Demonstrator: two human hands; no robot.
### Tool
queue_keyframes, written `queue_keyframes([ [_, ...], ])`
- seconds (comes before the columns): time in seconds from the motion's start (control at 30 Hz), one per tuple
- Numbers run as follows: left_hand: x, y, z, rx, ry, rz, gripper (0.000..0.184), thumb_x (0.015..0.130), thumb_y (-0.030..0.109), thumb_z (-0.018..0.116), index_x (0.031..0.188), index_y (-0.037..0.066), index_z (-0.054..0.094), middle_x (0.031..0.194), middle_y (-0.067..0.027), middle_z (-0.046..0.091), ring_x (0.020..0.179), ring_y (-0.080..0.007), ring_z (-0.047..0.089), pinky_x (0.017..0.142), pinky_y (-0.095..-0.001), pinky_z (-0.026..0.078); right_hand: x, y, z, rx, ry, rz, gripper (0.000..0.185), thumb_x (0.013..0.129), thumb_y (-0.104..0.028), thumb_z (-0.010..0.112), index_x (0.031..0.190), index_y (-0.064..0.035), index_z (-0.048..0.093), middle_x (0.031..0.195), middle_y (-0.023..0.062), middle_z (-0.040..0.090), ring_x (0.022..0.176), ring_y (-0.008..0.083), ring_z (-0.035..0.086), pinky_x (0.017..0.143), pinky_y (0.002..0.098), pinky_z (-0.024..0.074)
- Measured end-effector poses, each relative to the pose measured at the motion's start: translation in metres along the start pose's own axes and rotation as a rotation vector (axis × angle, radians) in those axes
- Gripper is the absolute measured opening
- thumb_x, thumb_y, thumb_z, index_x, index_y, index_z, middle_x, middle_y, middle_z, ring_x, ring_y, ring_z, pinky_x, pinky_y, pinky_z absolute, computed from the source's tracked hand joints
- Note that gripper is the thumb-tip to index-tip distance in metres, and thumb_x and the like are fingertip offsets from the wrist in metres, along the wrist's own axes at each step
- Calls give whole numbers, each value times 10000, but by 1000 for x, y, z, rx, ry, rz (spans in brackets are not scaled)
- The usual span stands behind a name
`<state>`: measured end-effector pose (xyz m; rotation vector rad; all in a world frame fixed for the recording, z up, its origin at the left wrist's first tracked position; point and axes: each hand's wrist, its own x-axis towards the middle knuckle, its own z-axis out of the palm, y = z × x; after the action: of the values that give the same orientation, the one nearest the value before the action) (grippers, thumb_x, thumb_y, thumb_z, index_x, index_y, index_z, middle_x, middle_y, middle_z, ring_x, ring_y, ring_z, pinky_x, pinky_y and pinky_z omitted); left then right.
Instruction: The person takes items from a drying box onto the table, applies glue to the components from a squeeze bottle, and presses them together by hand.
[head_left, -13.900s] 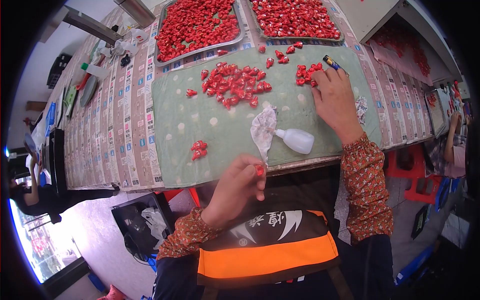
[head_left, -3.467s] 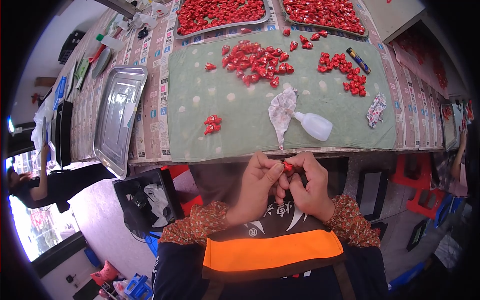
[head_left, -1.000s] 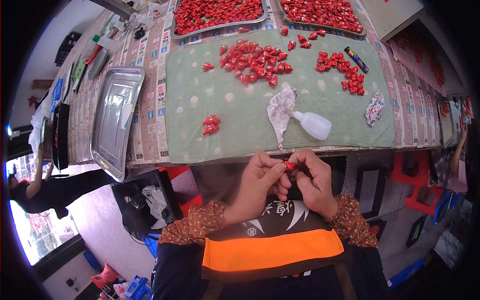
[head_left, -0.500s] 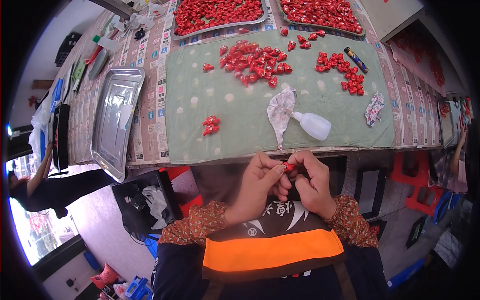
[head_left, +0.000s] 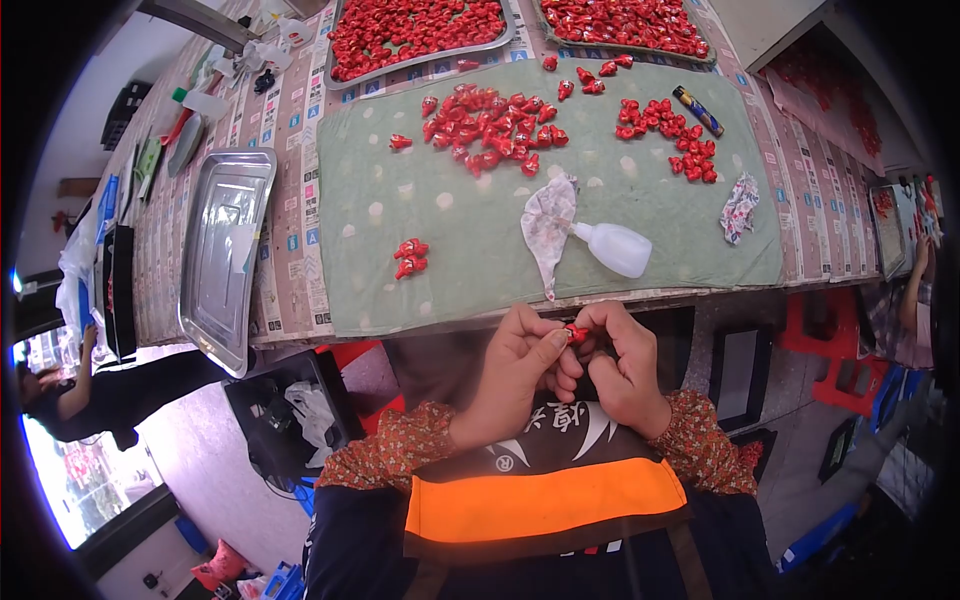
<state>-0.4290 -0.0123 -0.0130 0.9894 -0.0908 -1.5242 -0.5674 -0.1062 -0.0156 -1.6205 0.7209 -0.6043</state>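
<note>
Just in front of the table edge, my left hand (head_left: 524, 362) pinches a small glossy red piece (head_left: 575, 334) between thumb and fingers. My right hand (head_left: 628, 362) grips the same piece from the other side. Its exact kind is too small to tell; it resembles the red pieces on the table. Beyond my hands, a white squeeze bottle (head_left: 618, 250) lies on its side, with its nozzle at a crumpled pale cloth (head_left: 546, 228). A loose pile of red pieces (head_left: 490, 128) and a smaller group (head_left: 690, 155) lie farther back on the green cloth (head_left: 450, 270).
Two trays full of red pieces, the left tray (head_left: 345, 80) and right tray (head_left: 630, 52), stand at the back. A metal tray (head_left: 225, 265) lies left. A dark tube (head_left: 697, 110) and patterned rag (head_left: 740, 208) are at right. People are at both sides.
The view has turned slightly, so the table and its things sit a little farther left. Both hands keep the same hold on the red piece.
</note>
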Motion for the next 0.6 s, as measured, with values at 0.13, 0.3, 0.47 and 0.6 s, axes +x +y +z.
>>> queue_keyframes([
  [0.13,1,0,2,15,3,-11,146,994,154,547,1039,70,436,776,-88,627,605,-131,608,527,-252,524,-1,-1,-2,-39,9,-5,296,669,61,456,947,16,549,818,136,559,718,257,567,681,329,476],
  [0.3,3,-1,4,17,-13,-12,150,994,156,549,1039,70,434,776,-88,627,605,-130,608,529,-252,528,-2,-1,-3,-32,23,-6,291,669,54,460,944,15,547,816,137,557,715,265,565,677,333,473],
  [0.47,3,-1,5,24,-14,-8,147,994,153,547,1037,70,434,777,-89,628,605,-130,608,528,-251,528,-3,-1,-3,-26,28,-1,288,668,54,461,940,15,546,814,137,555,714,270,563,676,330,471],
  [0.6,1,0,4,28,-3,13,143,995,148,544,1039,66,435,779,-91,629,606,-129,608,531,-252,528,0,-1,-2,-17,19,-22,292,663,56,462,939,14,545,812,139,552,715,273,563,677,333,470],
])
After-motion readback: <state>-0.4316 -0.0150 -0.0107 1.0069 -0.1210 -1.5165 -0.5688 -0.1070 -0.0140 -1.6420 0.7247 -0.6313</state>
